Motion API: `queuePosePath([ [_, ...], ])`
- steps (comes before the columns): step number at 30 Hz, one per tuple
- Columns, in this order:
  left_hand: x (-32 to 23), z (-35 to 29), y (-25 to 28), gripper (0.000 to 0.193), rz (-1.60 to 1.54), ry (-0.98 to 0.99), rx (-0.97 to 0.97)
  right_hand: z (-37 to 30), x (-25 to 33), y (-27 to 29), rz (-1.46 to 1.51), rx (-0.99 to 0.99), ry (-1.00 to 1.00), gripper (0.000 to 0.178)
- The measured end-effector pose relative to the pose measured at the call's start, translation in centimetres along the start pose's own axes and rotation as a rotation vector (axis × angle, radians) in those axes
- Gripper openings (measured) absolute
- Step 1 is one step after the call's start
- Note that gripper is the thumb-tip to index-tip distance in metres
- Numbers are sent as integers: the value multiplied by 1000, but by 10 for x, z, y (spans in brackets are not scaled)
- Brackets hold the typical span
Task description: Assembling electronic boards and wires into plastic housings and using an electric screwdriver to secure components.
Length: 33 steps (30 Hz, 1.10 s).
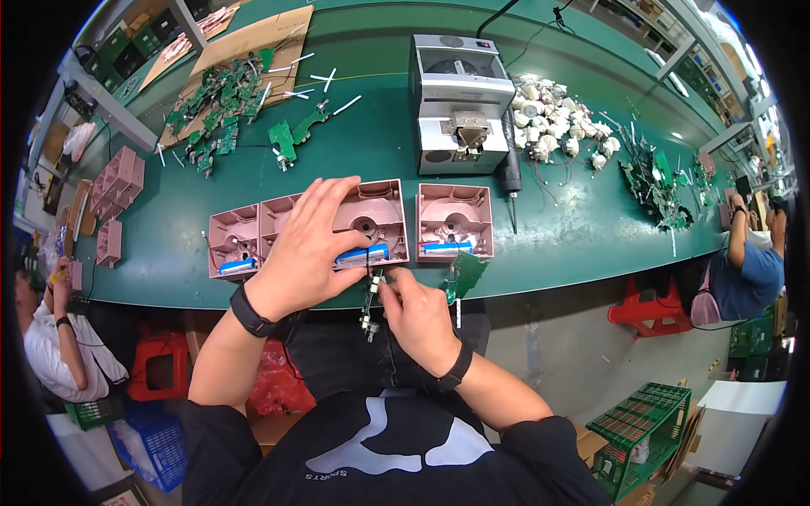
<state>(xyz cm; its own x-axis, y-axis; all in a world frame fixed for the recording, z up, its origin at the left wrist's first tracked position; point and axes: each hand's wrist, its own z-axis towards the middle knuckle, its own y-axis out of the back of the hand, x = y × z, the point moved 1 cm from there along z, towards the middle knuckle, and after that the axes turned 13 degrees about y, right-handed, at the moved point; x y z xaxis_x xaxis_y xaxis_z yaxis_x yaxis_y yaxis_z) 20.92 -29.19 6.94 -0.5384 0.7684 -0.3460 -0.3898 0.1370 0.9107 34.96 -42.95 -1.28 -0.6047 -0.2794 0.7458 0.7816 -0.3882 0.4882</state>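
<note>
A row of pink plastic housings stands along the near edge of the green table, with blue cylindrical batteries [235, 266] inside. My left hand [308, 240] lies over the middle pink housing [388, 207], fingers stretched out, its thumb beside the blue battery [371, 255]. Closed at the table edge, my right hand [418, 316] pinches a narrow circuit board [370, 304] with small white parts on it. Its fingertips are partly hidden. The right pink housing [454, 202] holds another battery [445, 249]; a green circuit board [467, 274] hangs at its front edge.
Behind the housings stands a grey-white machine [462, 93], with a black electric screwdriver [511, 160] alongside. White motor-like parts [557, 118] and heaps of circuit boards [224, 101] lie farther back. More pink housings [118, 181] stand left. Other people sit at both sides near red stools [645, 310].
</note>
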Motion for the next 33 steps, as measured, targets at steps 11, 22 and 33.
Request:
queuePosePath([
  [11, 9, 4, -22, 29, -8, 44, 62, -18, 17, 17, -215, 163, 200, 14],
  [22, 25, 12, 30, 44, 39, -89, 76, -46, 44, 81, -89, 98, 266, 14],
  [33, 149, 64, 17, 34, 433, 483, 77, -42, 56, 60, 4, 147, 335, 15],
])
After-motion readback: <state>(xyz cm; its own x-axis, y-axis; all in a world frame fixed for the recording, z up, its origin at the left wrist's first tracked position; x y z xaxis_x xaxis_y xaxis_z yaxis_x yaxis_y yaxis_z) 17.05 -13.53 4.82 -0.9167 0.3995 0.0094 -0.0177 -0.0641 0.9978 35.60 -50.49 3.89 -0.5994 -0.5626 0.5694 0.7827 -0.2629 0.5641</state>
